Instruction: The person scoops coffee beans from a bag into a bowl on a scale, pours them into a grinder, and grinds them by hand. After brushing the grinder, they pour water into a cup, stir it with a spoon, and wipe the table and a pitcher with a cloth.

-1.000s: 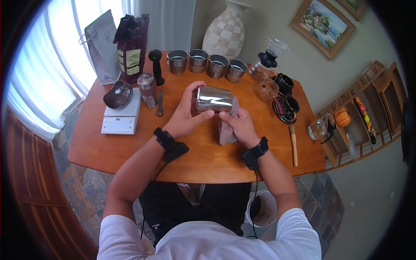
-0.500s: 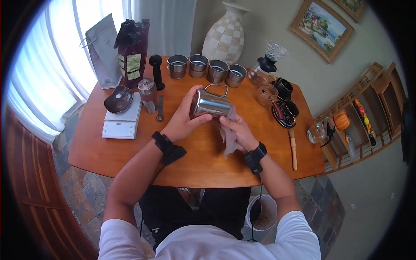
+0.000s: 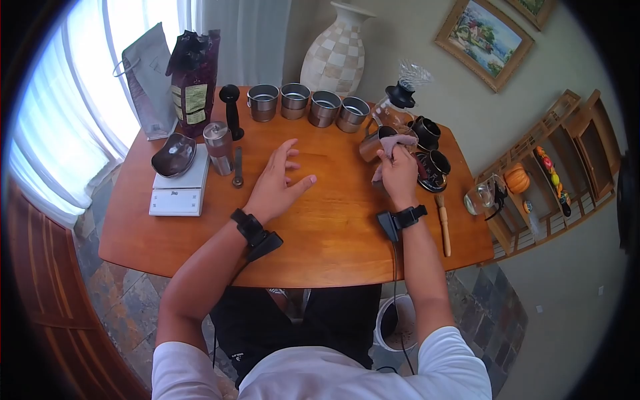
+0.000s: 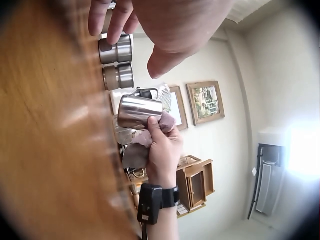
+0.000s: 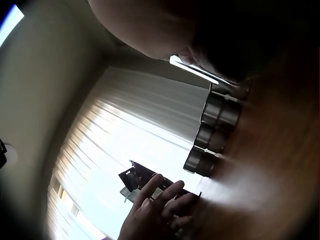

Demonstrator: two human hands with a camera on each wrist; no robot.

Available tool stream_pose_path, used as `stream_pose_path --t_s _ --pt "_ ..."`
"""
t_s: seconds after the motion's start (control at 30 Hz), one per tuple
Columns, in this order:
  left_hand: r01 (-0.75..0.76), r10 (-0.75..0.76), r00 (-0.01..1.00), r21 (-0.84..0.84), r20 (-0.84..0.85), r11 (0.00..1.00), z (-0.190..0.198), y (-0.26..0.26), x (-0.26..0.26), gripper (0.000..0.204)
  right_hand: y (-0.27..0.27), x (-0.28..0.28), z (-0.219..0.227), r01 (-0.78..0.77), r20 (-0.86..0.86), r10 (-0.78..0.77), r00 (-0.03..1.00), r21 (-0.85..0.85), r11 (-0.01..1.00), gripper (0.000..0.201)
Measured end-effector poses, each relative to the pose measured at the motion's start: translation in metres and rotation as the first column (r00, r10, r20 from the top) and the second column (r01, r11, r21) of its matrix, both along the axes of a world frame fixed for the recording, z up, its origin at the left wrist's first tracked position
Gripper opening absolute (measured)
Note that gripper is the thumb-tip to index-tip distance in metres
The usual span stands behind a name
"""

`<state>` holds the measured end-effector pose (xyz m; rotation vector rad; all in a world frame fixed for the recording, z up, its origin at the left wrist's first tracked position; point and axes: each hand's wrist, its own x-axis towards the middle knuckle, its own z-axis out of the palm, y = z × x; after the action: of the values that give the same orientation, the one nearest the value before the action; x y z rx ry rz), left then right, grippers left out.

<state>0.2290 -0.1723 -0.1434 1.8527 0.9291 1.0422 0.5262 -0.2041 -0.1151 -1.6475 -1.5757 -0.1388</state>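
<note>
A shiny steel milk pitcher (image 3: 370, 148) is in my right hand (image 3: 401, 175), over the right part of the table. In the left wrist view the right thumb presses on the wall of the pitcher (image 4: 139, 111), and a greyish-pink cloth (image 4: 167, 121) is bunched at its rim under the fingers. That cloth (image 3: 398, 141) also hangs below the hand. My left hand (image 3: 277, 188) holds nothing and hovers over the middle of the wooden table (image 3: 320, 247), fingers loosely bent and thumb apart. In the right wrist view the pitcher is mostly hidden behind the hand.
Several metal cups (image 3: 294, 101) line the back edge. A scale (image 3: 179, 190) with a dark dish (image 3: 175, 155), a hand grinder (image 3: 218, 143) and coffee bags (image 3: 193, 93) stand left. Beyond the right hand are a glass dripper (image 3: 400, 97), black cups (image 3: 437, 162) and a brush (image 3: 443, 223).
My left hand has let go of the pitcher. The right hand has carried pitcher and cloth to the right, toward the glassware, while the left stays near the middle, its fingers spread.
</note>
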Motion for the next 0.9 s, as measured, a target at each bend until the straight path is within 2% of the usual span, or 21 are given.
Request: stream_pose_path --t_s 0.07,0.3,0.47,0.67,0.8,0.87,0.9 --pt "0.011 -0.010 0.999 0.023 -0.038 1.000 0.002 -0.003 0.000 0.082 0.003 0.005 -0.003 0.097 0.122 -0.099 0.988 0.026 0.995 0.021" --pt "0.008 -0.003 0.997 0.054 -0.077 0.999 0.001 0.001 -0.002 0.074 0.020 0.004 -0.010 0.140 0.139 -0.141 0.980 0.018 0.990 0.022" --pt "0.005 0.001 0.995 0.066 -0.099 0.998 -0.006 0.006 -0.004 0.068 0.052 0.009 -0.009 0.154 0.212 -0.150 0.966 0.001 0.988 0.025" --pt "-0.019 0.030 0.993 0.094 -0.117 0.995 -0.010 0.011 -0.010 0.064 0.065 0.004 0.017 0.182 0.254 -0.162 0.954 -0.059 0.981 0.029" --pt "-0.029 0.041 0.991 0.096 -0.127 0.995 -0.015 0.013 -0.008 0.063 0.074 -0.012 0.044 0.142 0.264 -0.155 0.952 0.068 0.987 0.030" --pt "-0.039 0.059 0.989 0.148 -0.134 0.988 -0.016 0.014 -0.007 0.060 0.086 -0.024 0.050 0.131 0.333 -0.157 0.930 0.100 0.986 0.028" --pt "-0.038 0.058 0.989 0.150 -0.135 0.988 -0.016 0.013 -0.007 0.060 0.098 -0.027 0.051 0.115 0.415 -0.129 0.901 0.059 0.992 0.027"
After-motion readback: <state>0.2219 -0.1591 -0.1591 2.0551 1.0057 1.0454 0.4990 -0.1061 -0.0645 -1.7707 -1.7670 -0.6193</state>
